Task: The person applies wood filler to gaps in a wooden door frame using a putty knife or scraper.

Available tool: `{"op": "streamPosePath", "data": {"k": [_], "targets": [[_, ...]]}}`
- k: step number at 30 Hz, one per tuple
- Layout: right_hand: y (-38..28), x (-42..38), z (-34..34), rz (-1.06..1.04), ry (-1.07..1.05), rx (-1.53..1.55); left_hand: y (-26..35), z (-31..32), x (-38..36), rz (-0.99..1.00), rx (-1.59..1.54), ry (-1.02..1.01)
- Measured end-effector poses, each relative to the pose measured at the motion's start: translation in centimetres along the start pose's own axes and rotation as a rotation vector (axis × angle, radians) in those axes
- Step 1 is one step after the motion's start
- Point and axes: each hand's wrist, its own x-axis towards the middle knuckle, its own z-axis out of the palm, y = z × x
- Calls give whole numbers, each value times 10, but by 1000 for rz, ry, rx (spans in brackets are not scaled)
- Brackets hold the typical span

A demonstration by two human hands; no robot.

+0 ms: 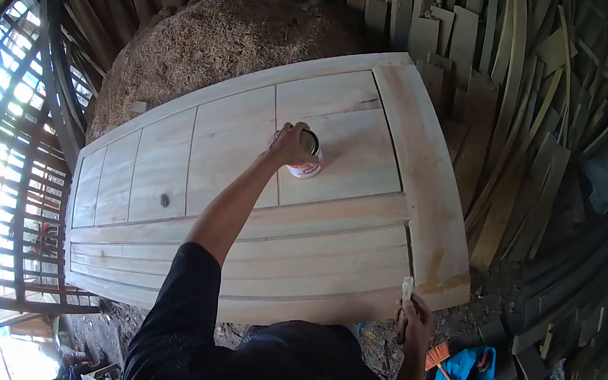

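A pale wooden door panel (238, 157) with framed, grooved sections lies in front of me. My left hand (287, 143) is stretched out over its upper middle, closed around a small paint can (306, 167). The can looks open at the top, with a red and white label, and it stands on or just above the wood. At the near right corner, my right hand (416, 320) grips a small paintbrush (407, 288) with a pale tip pointing up. A yellow-brown wet-looking stain (438, 277) marks the wood close to that hand.
A dark knot or small lump (164, 201) shows on the left panel. Behind the door rises a sawdust heap (208, 40). Many planks (476, 129) lean at the back and right. A blue bag (466, 372) and an orange-bristled brush (438, 356) lie at lower right. Left is a slatted wall (2, 179).
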Motion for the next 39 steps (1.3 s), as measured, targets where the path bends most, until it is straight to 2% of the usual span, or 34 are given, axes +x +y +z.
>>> {"op": "streamPosePath", "data": {"k": [2, 4, 5, 7, 8, 10, 12, 14, 15, 18, 20, 22, 23, 25, 26, 28, 29, 31, 36, 39], "targets": [[-12, 16, 16, -37, 5, -29, -3, 0, -3, 18, -11, 2], [-23, 30, 28, -44, -107, -76, -10, 4, -3, 116, -130, 33], [-30, 37, 33, -41, -108, -87, -12, 4, 0, 110, -140, 31], [-40, 50, 45, -39, -188, -112, -21, 1, 7, 72, -428, -35], [-45, 58, 51, -30, -200, -127, -26, -1, 8, 53, -439, -33], [-54, 73, 65, -80, -258, -139, -34, -3, 4, 13, -881, -11], [-70, 87, 83, -100, -334, -193, -49, -7, -7, -38, -1020, 44], [-93, 106, 108, -127, -405, -247, -60, -12, -28, -153, -1496, 190], [-107, 115, 122, -192, -479, -332, -62, -12, -48, -213, -1591, 228], [-168, 136, 188, -357, -624, -556, -80, 20, -101, -300, -1680, 375], [-207, 143, 241, -704, -628, -923, -81, 37, -141, -333, -1677, 373], [-215, 172, 281, -1069, -675, -1184, -77, 54, -182, -364, -1635, 339], [-216, 184, 298, -1067, -688, -1204, -79, 65, -200, -320, -1635, 329], [-214, 205, 329, -1289, -775, -1580, -69, 71, -231, -295, -1676, 333], [-211, 214, 343, -1288, -790, -1598, -66, 73, -245, -304, -1695, 339], [-204, 225, 367, -1321, -826, -1885, -68, 77, -273, -291, -1689, 235], [-201, 228, 376, -1320, -838, -1898, -68, 74, -285, -282, -1728, 172], [-197, 231, 391, -1361, -884, -1995, -72, 83, -304, -300, -1745, 171], [-196, 223, 409, -1295, -890, -2114, -73, 80, -326, -392, -1795, 237], [-189, 230, 413, -1288, -892, -2158, -76, 77, -325, -383, -1769, 259]]}}
